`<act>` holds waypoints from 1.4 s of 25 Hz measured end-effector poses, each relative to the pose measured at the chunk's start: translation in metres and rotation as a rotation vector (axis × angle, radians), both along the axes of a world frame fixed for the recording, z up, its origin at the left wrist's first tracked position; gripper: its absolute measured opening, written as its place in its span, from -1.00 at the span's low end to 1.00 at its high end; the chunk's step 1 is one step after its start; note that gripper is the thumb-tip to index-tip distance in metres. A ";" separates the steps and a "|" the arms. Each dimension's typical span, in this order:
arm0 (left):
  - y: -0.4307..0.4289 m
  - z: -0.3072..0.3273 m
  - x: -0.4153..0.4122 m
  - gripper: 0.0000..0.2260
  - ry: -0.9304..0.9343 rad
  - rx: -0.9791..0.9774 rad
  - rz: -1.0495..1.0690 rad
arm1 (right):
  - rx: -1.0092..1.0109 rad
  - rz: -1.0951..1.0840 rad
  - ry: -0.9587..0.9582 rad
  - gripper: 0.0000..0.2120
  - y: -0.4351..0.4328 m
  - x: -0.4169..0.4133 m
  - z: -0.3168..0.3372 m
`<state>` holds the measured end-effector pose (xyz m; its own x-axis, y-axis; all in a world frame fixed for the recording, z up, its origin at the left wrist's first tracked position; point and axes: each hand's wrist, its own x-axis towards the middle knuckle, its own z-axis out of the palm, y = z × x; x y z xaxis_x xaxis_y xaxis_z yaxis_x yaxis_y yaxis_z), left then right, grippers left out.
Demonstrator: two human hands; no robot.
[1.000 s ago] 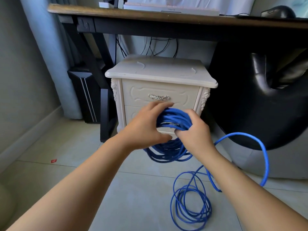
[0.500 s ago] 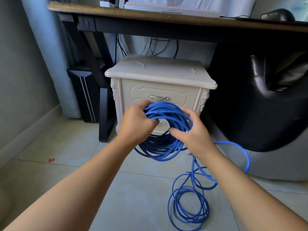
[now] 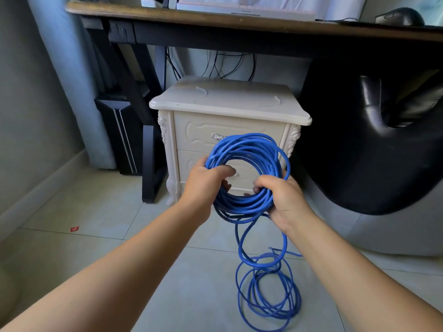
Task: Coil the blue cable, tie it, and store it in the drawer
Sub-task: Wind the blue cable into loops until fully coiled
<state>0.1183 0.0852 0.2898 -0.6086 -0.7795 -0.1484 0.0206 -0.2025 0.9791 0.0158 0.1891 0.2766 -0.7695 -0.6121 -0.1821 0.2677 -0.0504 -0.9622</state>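
Note:
A blue cable (image 3: 249, 149) is wound into a round coil of several loops, held upright in front of the cream nightstand (image 3: 230, 101). My left hand (image 3: 206, 183) grips the coil's left side, fingers through the hole. My right hand (image 3: 282, 200) grips the lower right of the coil. From the coil a loose length hangs down to a tangle of cable loops (image 3: 266, 298) on the floor tiles. The top drawer (image 3: 191, 133) is closed; its metal handle (image 3: 217, 136) peeks out behind the coil. The lower drawer front is mostly hidden by the coil and my hands.
A dark desk (image 3: 215, 22) spans above the nightstand, with black legs (image 3: 148, 149) and a black computer tower (image 3: 119, 135) to the left. A black and grey beanbag chair (image 3: 374, 152) fills the right. A small red scrap (image 3: 74, 228) lies on the floor.
The coil has turned upright and spread into an open ring. The big loose loop at the right was drawn in, and both hands shifted to the coil's lower sides.

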 end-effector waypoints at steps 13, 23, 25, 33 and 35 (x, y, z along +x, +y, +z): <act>-0.007 0.023 0.013 -0.42 -0.405 -0.881 -0.455 | 0.348 0.174 0.827 -0.61 0.011 0.004 0.010; -0.012 0.029 0.017 -0.72 -0.168 -0.575 -0.164 | 0.224 0.288 0.506 -0.60 0.015 0.002 0.016; -0.010 0.029 0.013 -0.63 -0.202 -0.546 -0.219 | 0.198 0.148 0.472 -0.76 0.012 0.000 0.012; 0.030 -0.004 0.007 -0.44 -0.012 -1.468 -0.187 | 0.065 -0.274 -0.046 -0.92 0.005 -0.033 -0.003; 0.031 -0.014 0.003 -0.40 -0.043 -1.410 -0.270 | 0.066 -0.297 -0.102 -0.89 0.007 -0.033 -0.003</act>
